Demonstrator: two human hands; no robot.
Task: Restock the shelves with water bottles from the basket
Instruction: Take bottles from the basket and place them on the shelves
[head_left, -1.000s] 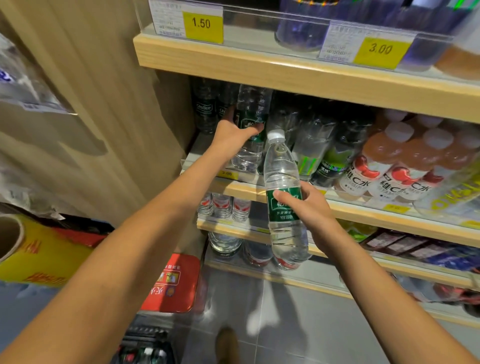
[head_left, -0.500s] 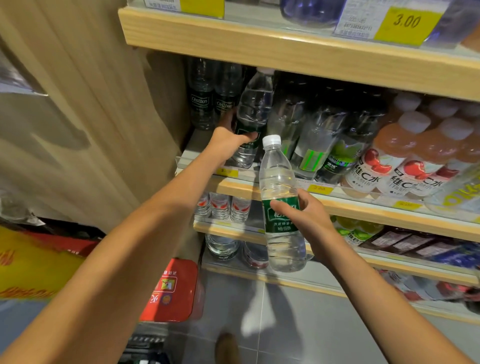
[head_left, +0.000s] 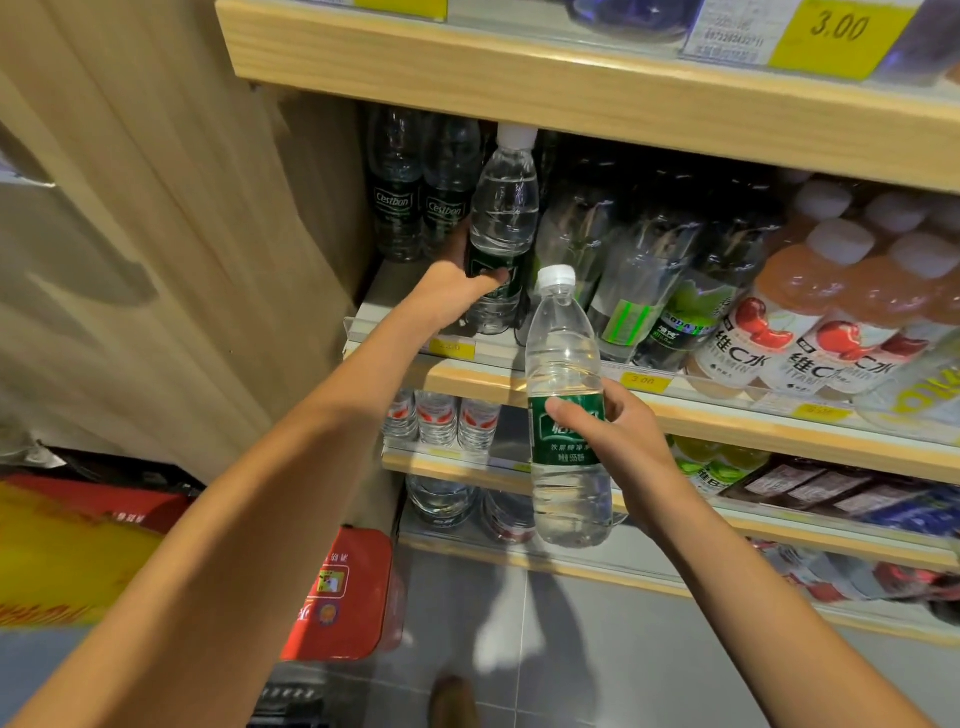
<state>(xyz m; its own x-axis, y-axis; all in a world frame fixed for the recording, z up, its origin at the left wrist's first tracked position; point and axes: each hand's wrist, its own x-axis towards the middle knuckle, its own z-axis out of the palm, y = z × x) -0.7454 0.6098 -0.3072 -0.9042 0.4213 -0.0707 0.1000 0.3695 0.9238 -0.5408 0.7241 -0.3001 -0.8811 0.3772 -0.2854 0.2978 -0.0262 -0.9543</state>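
Right hand: the right hand (head_left: 618, 441) is closest. Its fingers and thumb wrap round the green label of a water bottle.
Front bottle: the front bottle (head_left: 565, 364) is clear with a white cap. It stands almost straight up in the air, in front of the shelves and not on any of them.
Left hand: the left hand (head_left: 457, 291) reaches further in. It grips a second water bottle low down, round its dark green label.
Back bottle: the back bottle (head_left: 505, 213) is on the left part of the middle shelf (head_left: 467, 382), near the front edge. It leans a little. Its white cap is just under the shelf above.
Dark bottles: two dark bottles (head_left: 397, 208) stand behind the left hand, at the back of the same shelf.
Orange drinks: orange drinks (head_left: 779, 306) with white caps fill the right side of that shelf.
Small bottles: small bottles (head_left: 441, 421) with red labels stand one shelf lower.
Top shelf: the top shelf (head_left: 519, 83) has a yellow price tag (head_left: 839, 31) that says 3.00.
Floor: a red thing (head_left: 348, 592) sits down on the floor by the shelves. I cannot tell what it is.
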